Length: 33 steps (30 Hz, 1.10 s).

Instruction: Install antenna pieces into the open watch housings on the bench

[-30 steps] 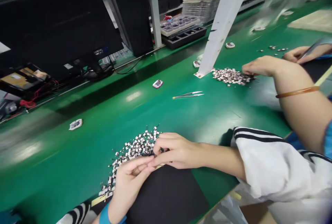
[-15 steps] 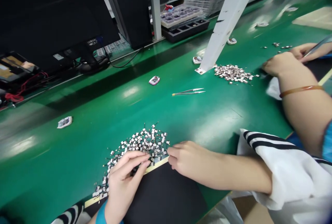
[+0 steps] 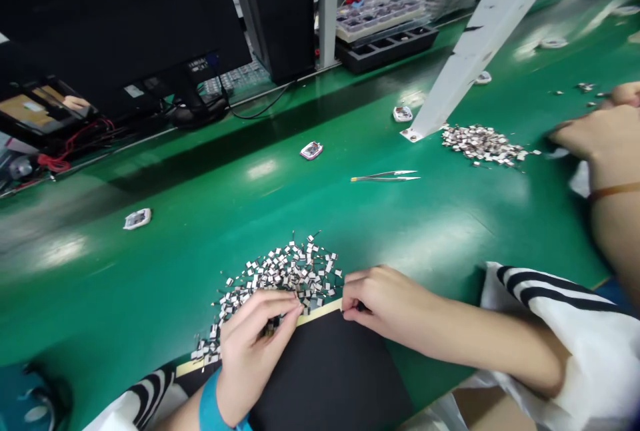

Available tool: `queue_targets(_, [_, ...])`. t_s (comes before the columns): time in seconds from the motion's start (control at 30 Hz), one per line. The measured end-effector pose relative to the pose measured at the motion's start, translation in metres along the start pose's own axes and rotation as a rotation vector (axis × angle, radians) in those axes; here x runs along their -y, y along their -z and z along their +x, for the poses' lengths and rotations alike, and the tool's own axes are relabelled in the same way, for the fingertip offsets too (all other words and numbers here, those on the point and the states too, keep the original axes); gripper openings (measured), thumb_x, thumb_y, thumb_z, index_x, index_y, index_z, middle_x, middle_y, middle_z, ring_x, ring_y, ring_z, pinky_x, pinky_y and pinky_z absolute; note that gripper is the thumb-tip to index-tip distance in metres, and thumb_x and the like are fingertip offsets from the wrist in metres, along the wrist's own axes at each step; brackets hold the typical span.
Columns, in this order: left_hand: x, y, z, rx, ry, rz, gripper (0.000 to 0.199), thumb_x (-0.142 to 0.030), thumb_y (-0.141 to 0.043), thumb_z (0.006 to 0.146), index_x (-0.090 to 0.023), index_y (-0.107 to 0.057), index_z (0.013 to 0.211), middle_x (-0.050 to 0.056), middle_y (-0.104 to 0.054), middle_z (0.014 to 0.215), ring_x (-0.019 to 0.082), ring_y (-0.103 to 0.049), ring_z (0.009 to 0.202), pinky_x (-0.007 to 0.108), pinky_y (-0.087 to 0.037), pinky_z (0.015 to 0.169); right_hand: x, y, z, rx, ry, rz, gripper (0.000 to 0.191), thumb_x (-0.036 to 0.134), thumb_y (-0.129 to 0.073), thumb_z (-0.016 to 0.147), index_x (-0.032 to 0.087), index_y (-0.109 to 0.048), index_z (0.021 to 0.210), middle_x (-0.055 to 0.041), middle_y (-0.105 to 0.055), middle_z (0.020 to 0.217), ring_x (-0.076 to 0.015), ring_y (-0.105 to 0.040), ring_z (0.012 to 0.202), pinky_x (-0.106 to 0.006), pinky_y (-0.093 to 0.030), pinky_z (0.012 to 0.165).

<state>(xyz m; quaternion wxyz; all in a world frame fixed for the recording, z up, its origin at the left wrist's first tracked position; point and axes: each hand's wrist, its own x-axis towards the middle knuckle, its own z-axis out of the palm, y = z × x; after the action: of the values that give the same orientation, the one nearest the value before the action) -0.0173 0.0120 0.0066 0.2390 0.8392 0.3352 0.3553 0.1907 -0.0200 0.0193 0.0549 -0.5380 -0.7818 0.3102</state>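
A heap of tiny white-and-black rectangular components with thin dark leads point(image 3: 283, 278) lies on the green bench, spilling along a yellow tape edge point(image 3: 320, 314) of a black mat point(image 3: 325, 371). My left hand point(image 3: 257, 344) rests at the heap's lower edge, its curled fingers shut on a small dark piece. My right hand point(image 3: 383, 301) lies just right of the heap on the tape, thumb and fingers pinching a small dark piece. Steel tweezers point(image 3: 385, 176) lie farther off, beyond both hands.
A co-worker's hand point(image 3: 595, 134) sits beside a second heap of components point(image 3: 480, 144). A white post point(image 3: 490, 38) rises from the bench. Small white packets point(image 3: 311, 150) are scattered about. A dark monitor point(image 3: 115, 18) and stacked trays point(image 3: 385, 44) stand behind.
My right hand has moved right, away from the heap, to the tape edge. The view has swung, and the co-worker's arm has shifted toward the right edge.
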Motion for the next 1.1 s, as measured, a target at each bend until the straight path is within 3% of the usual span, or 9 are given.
queue_targets(0.17, [-0.001, -0.001, 0.001, 0.024, -0.023, 0.009, 0.016, -0.007, -0.059, 0.072, -0.018, -0.06, 0.084, 0.003, -0.061, 0.082, 0.011, -0.059, 0.075, 0.019, -0.05, 0.065, 0.002, -0.005, -0.003, -0.037, 0.051, -0.103, 0.01, 0.011, -0.054, 0.074, 0.017, -0.061, 0.074, -0.0005, -0.059, 0.073, -0.013, -0.057, 0.066, -0.022, -0.038, 0.058])
queue_targets(0.47, [-0.002, -0.001, -0.001, 0.088, -0.046, -0.019, 0.021, -0.006, -0.052, 0.075, -0.018, -0.062, 0.089, 0.005, -0.057, 0.088, 0.011, -0.059, 0.077, 0.017, -0.05, 0.065, -0.002, -0.007, -0.003, -0.083, 0.086, -0.07, 0.011, 0.01, -0.055, 0.072, 0.019, -0.062, 0.072, 0.0011, -0.057, 0.07, -0.0113, -0.055, 0.065, -0.022, -0.037, 0.057])
queue_targets(0.57, [-0.002, 0.0, 0.001, 0.106, 0.001, -0.049, 0.022, -0.008, -0.05, 0.077, -0.02, -0.062, 0.091, 0.005, -0.056, 0.089, 0.011, -0.058, 0.076, 0.019, -0.05, 0.064, -0.003, -0.003, 0.0, -0.151, 0.119, 0.047, 0.011, 0.01, -0.053, 0.074, 0.018, -0.061, 0.071, 0.0012, -0.057, 0.069, -0.0097, -0.053, 0.063, -0.02, -0.037, 0.056])
queue_targets(0.7, [-0.002, -0.002, 0.005, 0.106, 0.127, -0.083, 0.017, -0.015, -0.054, 0.076, -0.022, -0.063, 0.089, 0.004, -0.058, 0.085, 0.012, -0.057, 0.077, 0.021, -0.049, 0.065, 0.004, 0.0, 0.012, -0.305, 0.178, 0.4, 0.008, 0.017, -0.052, 0.078, 0.017, -0.06, 0.076, 0.0002, -0.058, 0.074, -0.0069, -0.051, 0.062, -0.017, -0.038, 0.056])
queue_targets(0.83, [0.001, -0.003, 0.008, 0.039, 0.191, -0.15, 0.01, -0.02, -0.059, 0.073, -0.021, -0.064, 0.082, 0.003, -0.059, 0.08, 0.011, -0.056, 0.075, 0.021, -0.047, 0.066, 0.011, -0.007, 0.028, -0.429, 0.295, 0.486, 0.008, 0.018, -0.051, 0.079, 0.016, -0.059, 0.078, -0.0007, -0.055, 0.072, -0.0071, -0.049, 0.062, -0.018, -0.039, 0.054])
queue_targets(1.1, [0.0, -0.001, 0.01, -0.147, 0.246, -0.184, 0.006, -0.015, -0.058, 0.074, -0.016, -0.064, 0.074, 0.002, -0.059, 0.075, 0.01, -0.055, 0.071, 0.019, -0.045, 0.064, 0.013, -0.01, 0.048, -0.6, 0.515, 0.277, 0.008, 0.015, -0.049, 0.079, 0.018, -0.056, 0.083, -0.0018, -0.056, 0.075, -0.0084, -0.05, 0.065, -0.019, -0.041, 0.056])
